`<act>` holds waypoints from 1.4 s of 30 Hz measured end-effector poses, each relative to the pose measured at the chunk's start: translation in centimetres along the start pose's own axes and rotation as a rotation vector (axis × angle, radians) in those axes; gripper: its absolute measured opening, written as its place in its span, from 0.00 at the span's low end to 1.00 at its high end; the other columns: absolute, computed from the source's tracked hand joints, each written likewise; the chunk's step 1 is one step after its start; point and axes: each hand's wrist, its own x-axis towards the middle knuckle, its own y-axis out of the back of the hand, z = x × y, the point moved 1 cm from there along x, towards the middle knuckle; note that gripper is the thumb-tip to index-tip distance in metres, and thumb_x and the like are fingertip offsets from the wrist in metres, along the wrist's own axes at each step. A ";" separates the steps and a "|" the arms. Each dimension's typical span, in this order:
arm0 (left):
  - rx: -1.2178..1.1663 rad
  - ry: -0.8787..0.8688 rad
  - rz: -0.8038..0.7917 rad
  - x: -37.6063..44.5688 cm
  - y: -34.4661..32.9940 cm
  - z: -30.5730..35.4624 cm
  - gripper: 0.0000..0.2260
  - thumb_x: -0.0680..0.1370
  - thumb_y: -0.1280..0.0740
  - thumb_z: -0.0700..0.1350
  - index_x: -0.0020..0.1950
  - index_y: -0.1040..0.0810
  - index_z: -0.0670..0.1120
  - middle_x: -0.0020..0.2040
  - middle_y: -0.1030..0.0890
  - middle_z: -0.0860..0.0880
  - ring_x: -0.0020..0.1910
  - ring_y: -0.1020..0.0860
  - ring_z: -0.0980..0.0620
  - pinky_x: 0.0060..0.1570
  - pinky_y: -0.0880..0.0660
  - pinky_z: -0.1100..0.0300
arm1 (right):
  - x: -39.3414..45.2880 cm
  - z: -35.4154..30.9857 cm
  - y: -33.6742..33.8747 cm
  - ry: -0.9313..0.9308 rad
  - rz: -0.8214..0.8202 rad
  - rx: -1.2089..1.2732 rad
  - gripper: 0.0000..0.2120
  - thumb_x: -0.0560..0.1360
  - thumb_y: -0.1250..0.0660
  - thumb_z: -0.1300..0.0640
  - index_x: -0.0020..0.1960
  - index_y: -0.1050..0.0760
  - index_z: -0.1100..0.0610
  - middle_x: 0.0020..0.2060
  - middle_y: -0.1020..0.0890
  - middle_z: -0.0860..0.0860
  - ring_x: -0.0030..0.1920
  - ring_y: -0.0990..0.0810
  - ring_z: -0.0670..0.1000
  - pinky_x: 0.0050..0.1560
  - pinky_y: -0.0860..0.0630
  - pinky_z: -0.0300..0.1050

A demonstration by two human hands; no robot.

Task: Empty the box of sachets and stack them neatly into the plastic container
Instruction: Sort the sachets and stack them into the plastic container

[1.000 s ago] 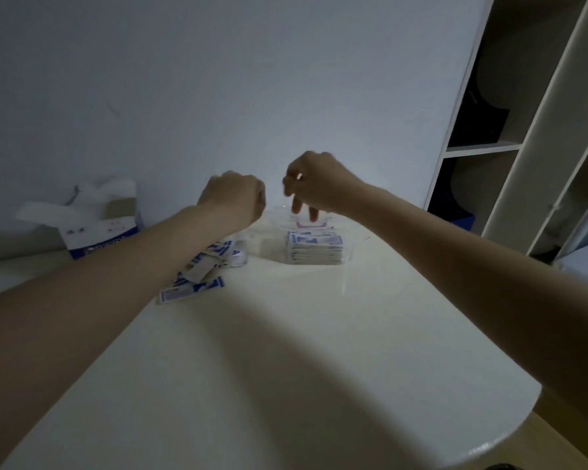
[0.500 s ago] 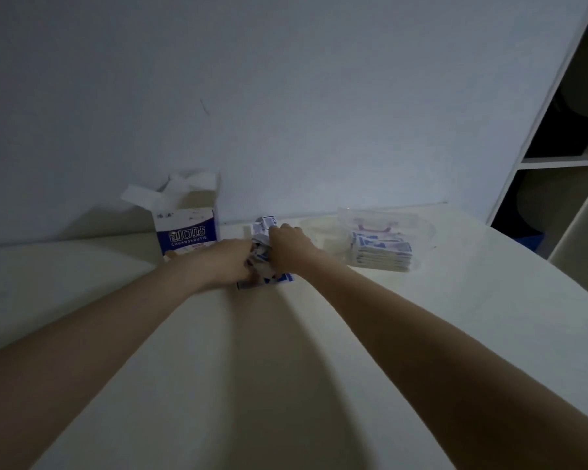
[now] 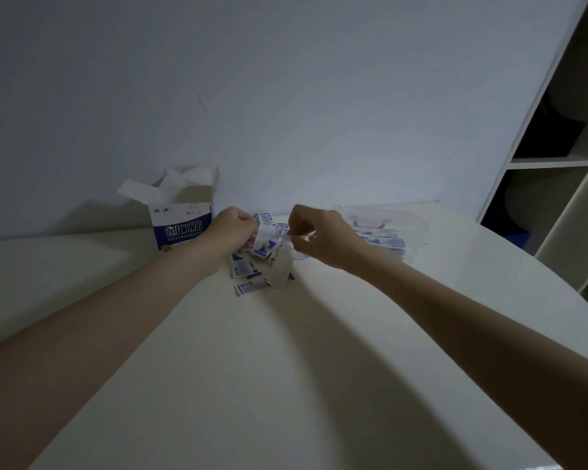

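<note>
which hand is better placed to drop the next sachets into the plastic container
Right. The right hand is next to the plastic container and already pinches sachets. The left hand sits on the far side of the loose pile, nearer the box.

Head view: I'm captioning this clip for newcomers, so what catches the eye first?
Both hands meet mid-table: the left hand and right hand pinch sachets above a loose pile. Behind the left hand stands the opened box; to the right, the plastic container holds a stack.
</note>
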 end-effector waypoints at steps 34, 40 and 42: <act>0.863 -0.177 -0.145 -3.2 -2.1 0.7 0.20 0.75 0.35 0.57 0.54 0.22 0.40 0.54 0.20 0.41 0.53 0.22 0.44 0.50 0.27 0.56 | -0.9 0.4 2.4 -0.017 -0.003 -0.213 0.09 0.79 0.44 0.61 0.41 0.37 0.55 0.45 0.23 0.56 0.44 0.26 0.54 0.39 0.39 0.40; 0.964 -0.068 -0.154 -3.5 -5.8 0.4 0.35 0.74 0.32 0.51 0.73 0.45 0.36 0.66 0.30 0.39 0.63 0.29 0.41 0.51 0.31 0.56 | -2.9 2.8 0.8 -0.078 -0.269 -0.405 0.10 0.76 0.40 0.65 0.37 0.29 0.55 0.52 0.22 0.60 0.53 0.23 0.59 0.48 0.29 0.47; 0.838 -0.030 -0.190 -2.8 -5.7 0.2 0.33 0.74 0.31 0.47 0.72 0.44 0.36 0.61 0.26 0.39 0.59 0.26 0.42 0.47 0.30 0.57 | -3.5 3.2 0.7 -0.089 -0.292 -0.391 0.06 0.76 0.39 0.62 0.48 0.24 0.62 0.53 0.22 0.60 0.54 0.24 0.59 0.50 0.30 0.48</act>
